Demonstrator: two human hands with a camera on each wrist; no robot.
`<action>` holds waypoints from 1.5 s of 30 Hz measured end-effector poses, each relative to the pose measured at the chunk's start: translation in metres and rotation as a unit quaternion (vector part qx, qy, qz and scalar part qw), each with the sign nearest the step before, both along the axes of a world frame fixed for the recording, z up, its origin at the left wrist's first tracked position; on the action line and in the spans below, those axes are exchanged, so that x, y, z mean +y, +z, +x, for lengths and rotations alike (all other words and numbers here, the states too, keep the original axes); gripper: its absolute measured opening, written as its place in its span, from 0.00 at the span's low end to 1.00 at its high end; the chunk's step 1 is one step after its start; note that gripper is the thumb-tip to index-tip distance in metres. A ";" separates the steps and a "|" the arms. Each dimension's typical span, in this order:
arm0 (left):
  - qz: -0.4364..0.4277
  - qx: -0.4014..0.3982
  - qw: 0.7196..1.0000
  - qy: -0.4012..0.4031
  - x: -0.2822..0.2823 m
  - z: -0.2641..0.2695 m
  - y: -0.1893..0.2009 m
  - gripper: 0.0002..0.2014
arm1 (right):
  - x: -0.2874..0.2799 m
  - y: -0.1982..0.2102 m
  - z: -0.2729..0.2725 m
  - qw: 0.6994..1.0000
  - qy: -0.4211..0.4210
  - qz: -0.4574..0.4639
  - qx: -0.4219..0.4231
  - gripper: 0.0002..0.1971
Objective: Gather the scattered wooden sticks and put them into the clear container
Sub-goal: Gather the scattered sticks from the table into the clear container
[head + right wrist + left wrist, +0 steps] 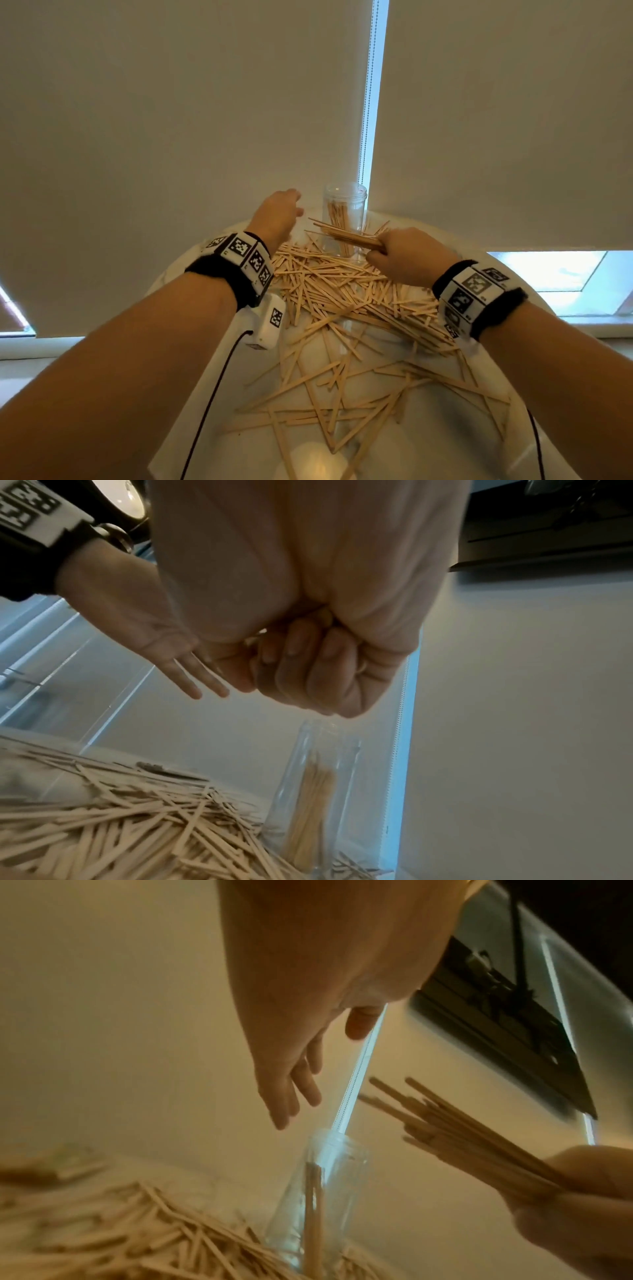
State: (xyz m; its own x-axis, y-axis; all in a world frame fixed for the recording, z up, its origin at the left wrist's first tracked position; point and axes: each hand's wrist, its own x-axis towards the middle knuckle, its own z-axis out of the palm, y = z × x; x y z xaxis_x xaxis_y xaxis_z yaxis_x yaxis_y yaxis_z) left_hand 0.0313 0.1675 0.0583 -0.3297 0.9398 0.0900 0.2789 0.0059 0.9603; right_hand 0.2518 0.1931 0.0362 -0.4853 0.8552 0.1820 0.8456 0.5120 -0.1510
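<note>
Right hand [407, 255] clenches a light, stiff bundle of sticks [346, 236] near its end; left hand [279, 214] hangs relaxed beside the jar [344, 209].

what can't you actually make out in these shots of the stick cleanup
- Head view: the right hand covers the gripped end of its bundle of sticks; the count is unreadable.
- Head view: the bundle crosses the clear container, hiding part of its contents.
- Left wrist view: the loose pile is blurred.
- Right wrist view: curled fingers hide the bundle.
</note>
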 end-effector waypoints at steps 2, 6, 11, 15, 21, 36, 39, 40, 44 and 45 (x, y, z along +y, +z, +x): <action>-0.036 -0.108 0.992 -0.051 -0.006 0.025 -0.003 0.25 | -0.005 0.000 -0.012 1.000 0.017 -0.004 0.010 0.13; -0.013 -0.139 0.986 -0.086 -0.012 0.051 -0.004 0.26 | -0.003 -0.002 -0.020 1.000 -0.017 -0.014 0.020 0.09; -0.029 -0.105 0.992 -0.061 -0.003 0.044 -0.008 0.25 | 0.000 -0.004 -0.018 0.999 -0.029 -0.017 0.024 0.09; -0.010 0.079 0.996 -0.041 -0.003 0.046 -0.023 0.19 | -0.003 -0.001 -0.024 0.998 -0.016 -0.047 0.036 0.11; -0.018 0.037 0.999 0.023 0.010 0.030 -0.035 0.18 | -0.008 0.000 -0.023 0.996 0.063 0.054 0.034 0.19; -0.049 -0.050 0.998 -0.001 0.066 0.006 0.006 0.31 | 0.063 0.057 -0.004 0.988 -0.024 0.132 0.073 0.34; -0.023 0.006 1.000 -0.011 0.090 0.000 0.008 0.31 | 0.100 0.076 -0.006 0.987 -0.071 0.142 0.030 0.37; -0.019 0.023 0.999 -0.015 0.096 0.002 0.006 0.29 | 0.112 0.080 -0.011 0.987 -0.081 0.142 0.009 0.37; -0.025 0.010 0.999 -0.022 0.122 0.013 -0.008 0.31 | 0.146 0.094 -0.043 0.973 -0.100 0.167 -0.122 0.35; -0.028 0.007 0.999 -0.021 0.127 0.015 -0.011 0.40 | 0.153 0.096 -0.052 0.967 -0.102 0.168 -0.163 0.35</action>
